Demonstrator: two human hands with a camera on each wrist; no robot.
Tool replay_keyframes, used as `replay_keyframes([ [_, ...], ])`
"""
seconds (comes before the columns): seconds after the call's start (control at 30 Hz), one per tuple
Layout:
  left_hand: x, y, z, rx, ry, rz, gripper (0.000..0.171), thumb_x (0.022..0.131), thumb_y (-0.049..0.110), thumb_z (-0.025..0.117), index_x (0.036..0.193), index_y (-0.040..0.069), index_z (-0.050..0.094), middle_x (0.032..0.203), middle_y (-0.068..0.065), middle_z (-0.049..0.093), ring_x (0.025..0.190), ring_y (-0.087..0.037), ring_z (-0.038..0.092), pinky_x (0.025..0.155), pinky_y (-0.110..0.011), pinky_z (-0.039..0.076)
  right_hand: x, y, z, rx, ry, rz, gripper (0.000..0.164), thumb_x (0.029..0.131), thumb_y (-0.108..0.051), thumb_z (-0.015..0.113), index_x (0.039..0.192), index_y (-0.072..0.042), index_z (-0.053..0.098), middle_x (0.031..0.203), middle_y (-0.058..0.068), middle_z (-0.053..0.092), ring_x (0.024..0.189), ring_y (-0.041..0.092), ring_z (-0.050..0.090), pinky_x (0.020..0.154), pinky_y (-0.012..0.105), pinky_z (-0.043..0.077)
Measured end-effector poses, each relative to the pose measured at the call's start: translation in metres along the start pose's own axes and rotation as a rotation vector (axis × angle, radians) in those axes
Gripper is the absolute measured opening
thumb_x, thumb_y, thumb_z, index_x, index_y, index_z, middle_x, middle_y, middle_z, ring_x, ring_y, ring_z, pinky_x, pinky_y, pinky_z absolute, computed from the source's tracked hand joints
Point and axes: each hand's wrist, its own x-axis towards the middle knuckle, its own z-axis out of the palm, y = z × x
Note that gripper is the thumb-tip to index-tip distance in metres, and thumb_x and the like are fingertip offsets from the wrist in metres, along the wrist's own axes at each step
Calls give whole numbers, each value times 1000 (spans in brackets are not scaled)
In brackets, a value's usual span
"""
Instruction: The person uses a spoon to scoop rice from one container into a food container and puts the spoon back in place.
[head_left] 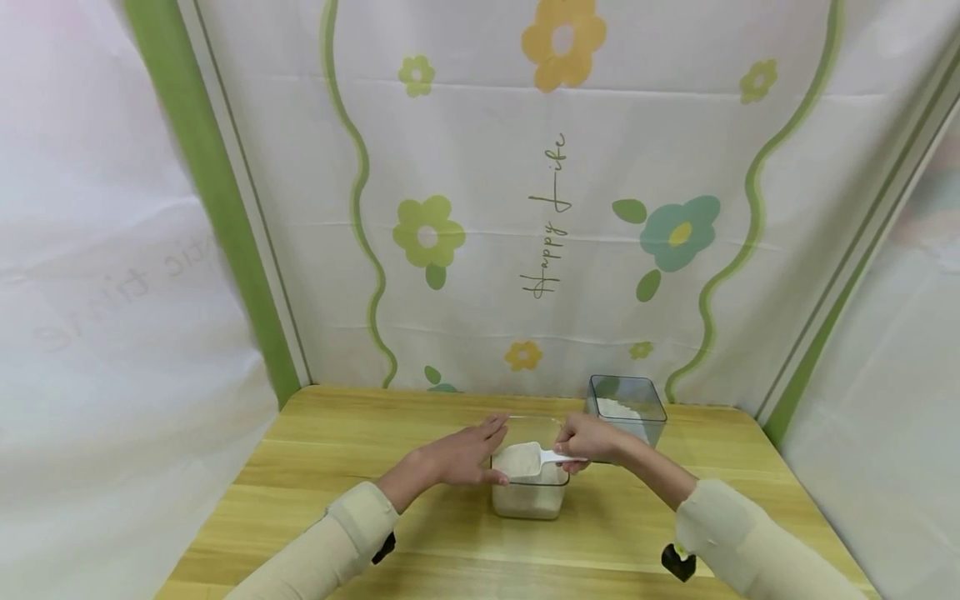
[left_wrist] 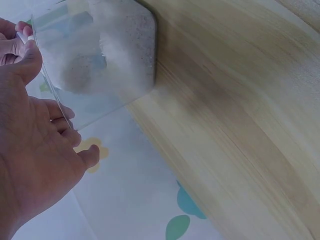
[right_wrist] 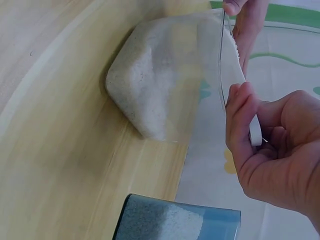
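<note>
Over the mouth of a clear square container is a white scoop, level and heaped with fine white grains. My right hand pinches the scoop's handle between thumb and curled fingers, just above the container's right rim. On the opposite side, my left hand holds the container's rim, thumb toward me and fingers toward the far side. More pale grains fill the lower part of this container, heaped unevenly against its walls.
Behind my right hand stands a bluish see-through container, partly filled with white grains. The wooden table ends at a hanging white flowered cloth, with more cloth at both sides. Dark wrist-worn pieces hang under my sleeves.
</note>
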Motion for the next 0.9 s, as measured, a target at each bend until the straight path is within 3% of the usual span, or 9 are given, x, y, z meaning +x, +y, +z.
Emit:
replay_keyframes([
  [0.13,-2,0,-1,-11,4,5,94,96,66,42,160,3,14,169,-8,-1,157,-26,7,123,-45,25,-5,7,-1,77,10,-16,27,100,-1,54,85,10,74,65,3,69,57,4,63,57,21,57],
  [0.37,-3,0,-2,-33,0,9,93,97,65,41,160,3,12,169,-8,-2,157,-25,5,124,-45,24,-17,17,-1,174,27,-18,28,102,-3,52,91,16,70,70,1,67,63,6,63,62,23,57],
  [0.53,-2,0,-2,-42,-4,10,93,98,65,41,160,4,12,169,-7,-2,157,-25,5,124,-45,23,-22,22,-1,202,42,-19,28,102,-4,51,89,13,70,72,1,67,64,6,62,62,22,56],
  [0.9,-1,-1,-1,-61,-6,8,91,98,62,46,160,4,12,169,-7,-2,157,-26,5,124,-45,23,-32,25,-9,259,61,-36,26,102,0,49,101,18,67,78,8,68,65,6,63,61,19,56],
])
